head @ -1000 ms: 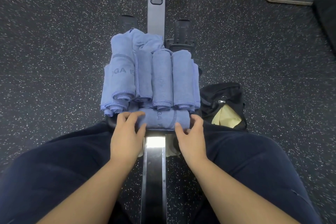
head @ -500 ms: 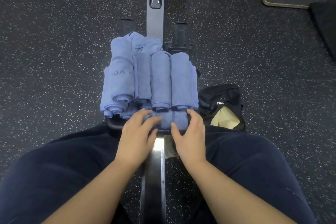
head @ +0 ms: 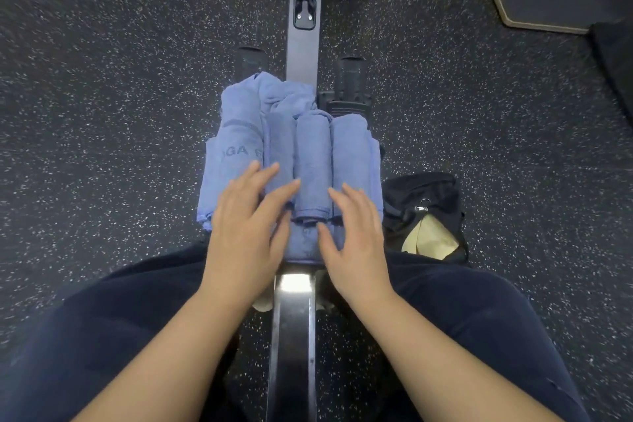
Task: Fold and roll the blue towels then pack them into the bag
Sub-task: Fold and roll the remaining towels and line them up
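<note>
**Rolled towels wait on the bench, bag open at the right**

Towels (head: 291, 154) sit in a tight row of rolls on the narrow bench (head: 294, 336) between our knees, with one more roll lying crosswise at the near end and a looser, unrolled heap at the far end. Our left hand (head: 246, 226) hovers over the left rolls with its fingers (head: 270, 171) spread and nearly straight, gripping nothing; whether the tips touch the cloth we cannot tell. Our right hand (head: 356, 236) is likewise spread and relaxed above the right rolls, holding nothing.

We judge the towels light, soft and easy to squash, with a nap that should not slip. The danger, we think, is unrolling: a roll lifted by one end will likely sag and loosen. Better to wrap the fingers round the middle of a roll, over the free edge, and carry it level.

The bag (head: 423, 216) lies on the floor just beside the bench on our right, black, unzipped, with something pale yellow showing inside; no towel is in it that we can see.

The floor (head: 102, 113) is dark speckled rubber. The bench's dark rail runs away from us, and mat corners show at the upper left and right.
</note>
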